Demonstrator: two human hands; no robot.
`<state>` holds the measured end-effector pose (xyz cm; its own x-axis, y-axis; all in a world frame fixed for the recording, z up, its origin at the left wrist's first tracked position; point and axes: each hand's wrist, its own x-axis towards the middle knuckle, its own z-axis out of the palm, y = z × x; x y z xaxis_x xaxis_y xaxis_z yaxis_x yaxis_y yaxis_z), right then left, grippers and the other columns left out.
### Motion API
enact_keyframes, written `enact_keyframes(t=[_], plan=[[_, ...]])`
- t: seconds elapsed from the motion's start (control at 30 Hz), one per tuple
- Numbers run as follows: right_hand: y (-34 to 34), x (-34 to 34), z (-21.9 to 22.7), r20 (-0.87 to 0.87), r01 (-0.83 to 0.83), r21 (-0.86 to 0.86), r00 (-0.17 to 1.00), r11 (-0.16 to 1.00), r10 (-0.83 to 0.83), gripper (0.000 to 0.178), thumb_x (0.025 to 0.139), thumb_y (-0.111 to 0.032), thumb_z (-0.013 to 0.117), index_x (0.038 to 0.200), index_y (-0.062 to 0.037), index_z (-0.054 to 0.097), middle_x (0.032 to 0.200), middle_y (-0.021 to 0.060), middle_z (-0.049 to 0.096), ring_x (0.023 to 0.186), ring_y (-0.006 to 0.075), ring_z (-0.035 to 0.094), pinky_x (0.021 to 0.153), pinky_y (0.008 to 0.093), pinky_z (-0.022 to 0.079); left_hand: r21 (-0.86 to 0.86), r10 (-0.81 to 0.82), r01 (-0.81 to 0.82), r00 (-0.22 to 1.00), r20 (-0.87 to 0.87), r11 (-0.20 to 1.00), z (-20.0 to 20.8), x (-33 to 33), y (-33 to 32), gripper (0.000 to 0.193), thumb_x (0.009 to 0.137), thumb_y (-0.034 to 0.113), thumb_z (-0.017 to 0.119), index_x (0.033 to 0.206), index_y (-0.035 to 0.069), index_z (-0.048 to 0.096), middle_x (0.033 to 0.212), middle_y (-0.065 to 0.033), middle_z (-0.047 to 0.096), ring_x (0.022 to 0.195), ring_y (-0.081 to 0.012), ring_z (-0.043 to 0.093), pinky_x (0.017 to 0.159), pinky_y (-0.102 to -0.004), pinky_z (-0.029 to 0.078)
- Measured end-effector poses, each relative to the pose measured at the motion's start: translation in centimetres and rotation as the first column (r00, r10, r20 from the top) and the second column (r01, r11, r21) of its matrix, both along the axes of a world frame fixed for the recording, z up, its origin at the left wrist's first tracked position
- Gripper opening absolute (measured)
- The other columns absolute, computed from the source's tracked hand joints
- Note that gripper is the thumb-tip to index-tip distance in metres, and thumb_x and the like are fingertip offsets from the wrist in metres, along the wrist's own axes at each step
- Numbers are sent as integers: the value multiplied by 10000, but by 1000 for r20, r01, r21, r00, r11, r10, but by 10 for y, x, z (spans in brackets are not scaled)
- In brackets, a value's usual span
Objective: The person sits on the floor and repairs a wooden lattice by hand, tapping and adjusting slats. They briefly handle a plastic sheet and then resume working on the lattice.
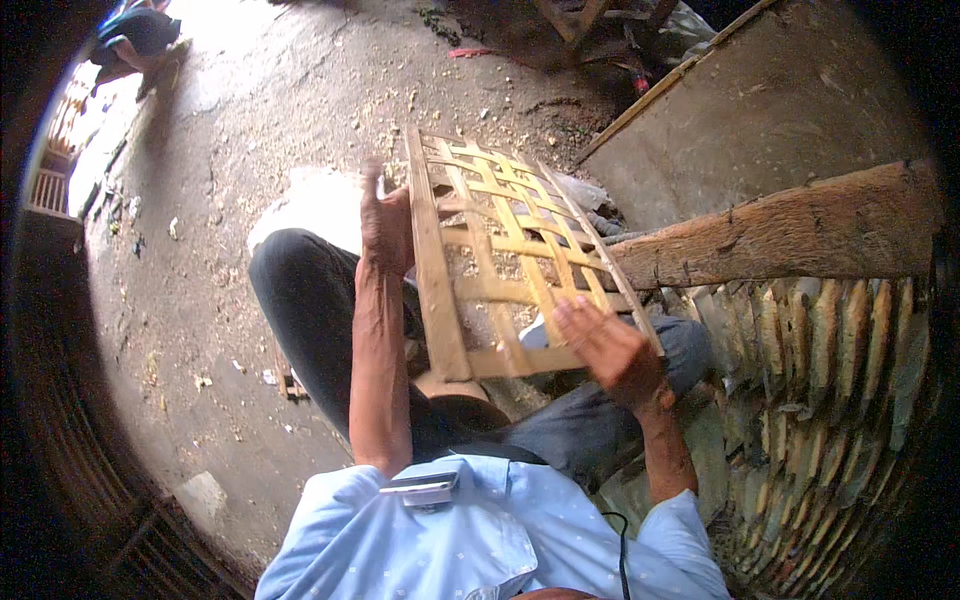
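Observation:
A rectangular wooden frame with flat yellow strips woven across it (510, 235) stands tilted over my lap. Its left rail meets my left hand (386, 225), which grips that side; one blurred digit sticks up, and the other fingers are partly hidden behind the rail. Near the lower right corner, my right hand (618, 352) lies over the weave with its fingers stretched out, slightly blurred, touching or just above the strips. Gaps of differing size show between the strips. Both of my knees, in dark trousers (305, 310), are bent beneath the frame.
Shavings and scraps litter the concrete floor (250, 130). To my right are a rough wooden beam (780, 235), a large brown board (770, 110) and stacked ridged pieces (820, 400). A person (140, 45) crouches at the far left. A white sheet or sack (310, 210) lies beyond my left knee.

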<state>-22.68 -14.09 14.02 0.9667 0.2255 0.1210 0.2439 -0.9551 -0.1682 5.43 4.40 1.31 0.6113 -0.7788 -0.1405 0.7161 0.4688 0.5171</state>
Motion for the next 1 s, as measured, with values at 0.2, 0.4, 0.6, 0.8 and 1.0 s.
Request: enact_keyframes(t=[0.2,0.4,0.6,0.8,1.0], plan=[[-3,-1,-31,-5,155,-155,988,976,-157,503,930,-128,565,1432,-143,550,1449,146,545,1355,343,513,1048,552,466,328,293,-307,951,93,893,45,-5,17,439,857,138,550,1258,-39,537,1072,-156,596,908,-261,653,818,-451,628],[-5,29,-16,178,678,317,645,663,-744,712,963,-170,606,1571,-48,257,1602,268,262,1479,418,287,1193,552,249,155,554,-561,827,93,813,41,5,38,164,941,142,525,786,105,563,669,13,456,549,-144,457,820,-540,596],[17,20,-22,-161,193,981,774,-14,-613,413,964,-260,621,1284,-10,544,1045,64,655,1007,159,616,882,316,525,294,613,-770,632,473,567,-4,5,38,155,878,100,559,1002,60,644,699,2,500,588,-115,484,668,-335,536],[46,18,39,133,-191,980,849,-61,-511,303,1043,-243,560,1215,3,597,1116,78,680,1069,133,626,933,311,510,-36,-160,-911,-111,981,411,-51,37,91,332,937,289,663,1109,6,688,1120,-151,711,1004,-288,689,898,-373,562],[47,-78,97,204,-157,979,716,130,-667,295,1077,-165,448,1246,50,557,1109,149,692,978,224,720,870,356,582,103,266,-762,345,900,640,24,-2,36,524,913,246,728,1353,25,550,1246,-202,669,1135,-332,654,998,-416,529]])
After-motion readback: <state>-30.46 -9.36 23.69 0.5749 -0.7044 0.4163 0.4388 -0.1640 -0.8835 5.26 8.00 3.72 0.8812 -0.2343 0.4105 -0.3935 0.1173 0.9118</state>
